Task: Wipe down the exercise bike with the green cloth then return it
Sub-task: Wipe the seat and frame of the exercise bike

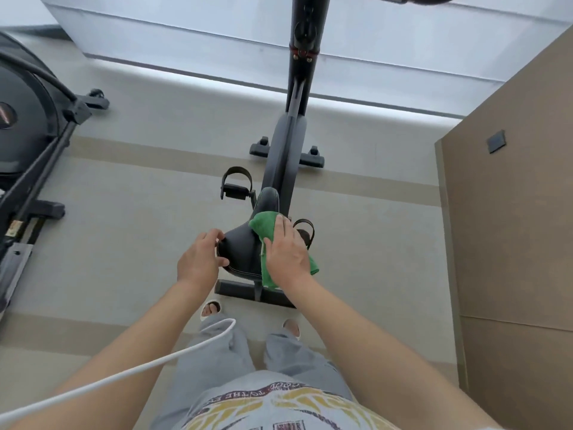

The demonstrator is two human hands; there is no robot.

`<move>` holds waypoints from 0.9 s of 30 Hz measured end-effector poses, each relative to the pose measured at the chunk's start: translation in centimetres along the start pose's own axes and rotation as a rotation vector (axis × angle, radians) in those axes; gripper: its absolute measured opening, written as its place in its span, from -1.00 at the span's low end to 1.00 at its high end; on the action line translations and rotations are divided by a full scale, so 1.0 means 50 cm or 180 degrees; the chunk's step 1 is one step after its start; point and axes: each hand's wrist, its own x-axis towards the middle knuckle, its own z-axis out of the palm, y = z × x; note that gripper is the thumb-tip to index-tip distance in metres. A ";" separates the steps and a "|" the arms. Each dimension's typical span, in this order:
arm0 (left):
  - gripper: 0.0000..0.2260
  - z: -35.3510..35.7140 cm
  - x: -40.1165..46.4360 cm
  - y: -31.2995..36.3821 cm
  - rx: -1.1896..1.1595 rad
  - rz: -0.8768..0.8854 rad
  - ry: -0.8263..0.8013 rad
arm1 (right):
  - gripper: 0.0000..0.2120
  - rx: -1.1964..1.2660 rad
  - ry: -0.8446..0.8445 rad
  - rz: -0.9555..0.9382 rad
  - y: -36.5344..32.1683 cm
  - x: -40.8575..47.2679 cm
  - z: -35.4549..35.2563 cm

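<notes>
The right hand (286, 249) lies flat, fingers straight and together, pressing the cloth (263, 226) onto the right side of the saddle (240, 252). The cloth is green, bunched near the saddle's nose, and hangs off the saddle's right rear edge under the wrist. The left hand (200, 259) has its grip curled round the saddle's left rear edge, thumb on top and fingers bent over the rim. The saddle is black with pale stitching. It belongs to the bike (283, 150), whose dark frame runs away toward the window, a strapped pedal (235, 186) on its left and another beside the right hand. The bike stands on the floor (139, 231), its rear foot bar just ahead of the person's slippers. A white cable (148, 364) crosses the left forearm. The shirt (279, 405) bears upside-down print, partly readable as "TO THE". Another machine (28, 125) stands at the left edge.
</notes>
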 end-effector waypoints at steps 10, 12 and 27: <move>-0.50 -0.005 -0.028 -0.015 -0.0636 -0.0124 -0.0069 | -0.37 -0.0491 0.0115 -0.0883 -0.031 -0.142 0.022; -0.47 -0.001 -0.032 -0.032 -0.0981 -0.0110 -0.0160 | -0.34 -0.0615 0.0082 -0.0757 -0.050 -0.134 0.029; -0.54 -0.190 0.045 -0.235 -0.1114 0.0214 -0.0862 | -0.49 -0.1293 -0.0224 -0.1109 -0.203 0.026 0.020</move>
